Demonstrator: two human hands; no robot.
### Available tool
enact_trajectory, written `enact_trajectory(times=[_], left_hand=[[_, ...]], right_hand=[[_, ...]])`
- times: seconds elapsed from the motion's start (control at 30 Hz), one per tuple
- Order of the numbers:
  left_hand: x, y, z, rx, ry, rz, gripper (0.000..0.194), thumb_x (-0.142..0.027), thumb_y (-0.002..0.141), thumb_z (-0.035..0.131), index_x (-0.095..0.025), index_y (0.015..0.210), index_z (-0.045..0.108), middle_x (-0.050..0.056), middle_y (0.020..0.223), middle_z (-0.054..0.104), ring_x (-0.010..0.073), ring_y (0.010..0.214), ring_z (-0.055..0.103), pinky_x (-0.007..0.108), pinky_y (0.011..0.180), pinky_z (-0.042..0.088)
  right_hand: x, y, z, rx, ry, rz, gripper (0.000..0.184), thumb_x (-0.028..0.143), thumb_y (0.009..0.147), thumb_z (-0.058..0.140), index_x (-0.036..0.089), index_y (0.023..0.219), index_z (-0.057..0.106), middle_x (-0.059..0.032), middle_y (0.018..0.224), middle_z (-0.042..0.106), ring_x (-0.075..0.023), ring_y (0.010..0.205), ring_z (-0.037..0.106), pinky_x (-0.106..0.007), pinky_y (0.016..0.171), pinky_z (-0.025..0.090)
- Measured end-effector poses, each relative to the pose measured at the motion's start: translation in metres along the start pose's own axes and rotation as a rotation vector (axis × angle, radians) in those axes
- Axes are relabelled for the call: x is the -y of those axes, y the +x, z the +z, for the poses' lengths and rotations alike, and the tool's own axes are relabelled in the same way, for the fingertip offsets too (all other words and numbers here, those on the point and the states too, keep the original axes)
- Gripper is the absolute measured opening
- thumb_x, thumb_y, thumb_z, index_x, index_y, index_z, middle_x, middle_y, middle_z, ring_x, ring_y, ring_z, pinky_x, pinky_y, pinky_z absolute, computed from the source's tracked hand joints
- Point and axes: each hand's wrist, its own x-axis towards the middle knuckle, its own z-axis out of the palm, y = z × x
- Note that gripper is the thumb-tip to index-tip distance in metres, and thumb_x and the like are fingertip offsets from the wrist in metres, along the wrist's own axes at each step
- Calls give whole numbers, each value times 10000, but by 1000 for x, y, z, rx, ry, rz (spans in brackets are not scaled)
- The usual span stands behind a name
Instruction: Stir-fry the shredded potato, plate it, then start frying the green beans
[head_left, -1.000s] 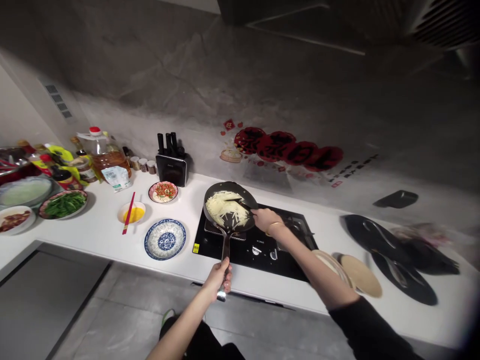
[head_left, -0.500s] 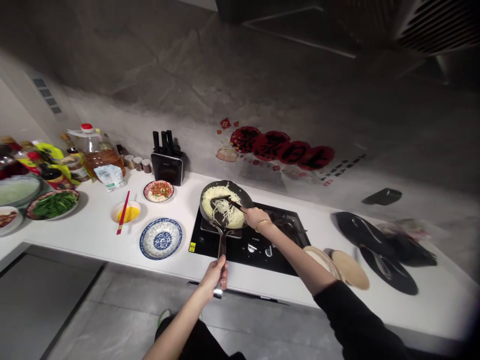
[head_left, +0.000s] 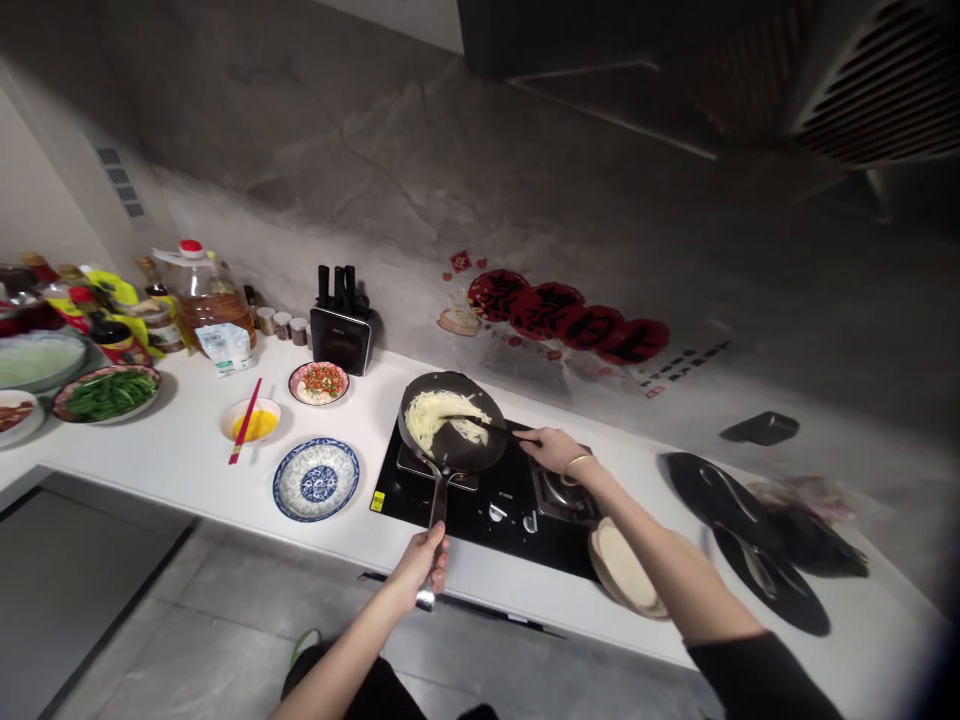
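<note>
A black frying pan (head_left: 480, 455) sits tilted over the left burner of the black hob (head_left: 491, 500), with pale shredded potato (head_left: 442, 415) heaped on its left side. My left hand (head_left: 424, 565) is closed round the end of the pan's long metal handle at the counter's front edge. My right hand (head_left: 551, 450), with a gold bangle on the wrist, is closed on the handle of a dark spatula (head_left: 487, 425) whose blade lies in the shreds.
Left of the hob stand a blue-patterned plate (head_left: 315, 480), a bowl of beaten egg with red chopsticks (head_left: 251, 425), a dish of chopped garnish (head_left: 322, 383), a knife block (head_left: 341, 330), oil bottles and plates of greens. Stacked round plates (head_left: 622, 570) and dark pans lie on the right.
My right hand has drawn the spatula back to the right, out toward the pan's rim. The shredded potato now lies bunched on the pan's left side. The view shifted slightly.
</note>
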Motion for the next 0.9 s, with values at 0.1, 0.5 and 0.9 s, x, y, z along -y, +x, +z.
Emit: enact_trajectory(times=[0.1,0.5,0.9], left_hand=[[-1,0,1,-8,4,-3,496,-668,666,572,-199,714,419,-100,462,396,29,320,291,193,360,168],[-3,0,0,-3,8,-16,446,-622,709,566,-203,726,413,-99,476,392,29,321,290,192,366,160],[-1,1,-2,11,13,3,480,-643,662,596,-202,728,419,-103,482,383,25,326,293,187,366,170]], right_hand=[[23,19,21,-48,41,79,441,274,896,350,262,1309,503,-19,1221,612,-158,1087,578,-238,905,421],[27,-12,-7,94,-118,-117,398,259,830,461,337,1191,609,-42,1105,670,-236,1014,609,-333,855,449],[-9,0,0,85,-76,23,402,243,865,423,254,1233,584,-45,1153,651,-193,1053,593,-267,887,431]])
